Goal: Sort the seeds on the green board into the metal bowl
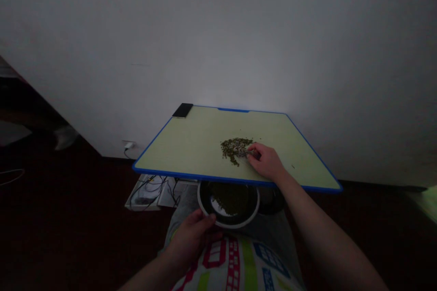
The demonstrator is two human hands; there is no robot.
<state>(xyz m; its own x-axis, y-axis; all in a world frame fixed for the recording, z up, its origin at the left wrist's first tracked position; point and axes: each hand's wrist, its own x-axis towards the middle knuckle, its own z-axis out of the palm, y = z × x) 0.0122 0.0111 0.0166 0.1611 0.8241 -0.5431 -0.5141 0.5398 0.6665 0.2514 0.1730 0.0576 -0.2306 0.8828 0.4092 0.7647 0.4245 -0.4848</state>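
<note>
On the pale yellow-green board [194,141] lies a loose pile of small greenish grains [228,147], with a greyish patch in its middle. My right hand [265,160] is at the pile's right side, its fingers pinched together; what is between them is too dim to make out. Below the board's front edge, a round bowl with a pale rim [232,226] rests over my lap, with dark greenish grains inside and part of its bottom showing. My left hand [196,234] grips the near left rim of the bowl, thumb on the rim.
A black phone-like slab [183,110] lies at the board's far left corner. The board's far edge is close to a pale wall [218,32]. Below at left are a white box with cables [146,193] and a plug [129,145]. A dark round container [271,201] stands right of the bowl.
</note>
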